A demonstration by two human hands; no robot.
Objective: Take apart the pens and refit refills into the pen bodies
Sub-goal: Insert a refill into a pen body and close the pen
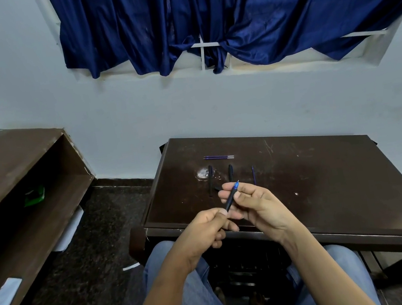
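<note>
A black pen with a blue tip (232, 195) is held over the near edge of the dark table (328, 186), tip pointing up and away. My left hand (205, 229) grips its lower end and my right hand (256, 204) pinches its upper barrel between thumb and fingers. On the table behind lie a black pen body (210, 180), a second black pen piece (230, 172), a thin blue refill (253, 174) and two purple refills (218, 157) side by side.
A whitish stain (201, 173) marks the table beside the left pen body. A brown shelf unit (18, 183) with a green object (34, 196) stands at the left. The wall and a blue curtain (226, 11) are behind the table.
</note>
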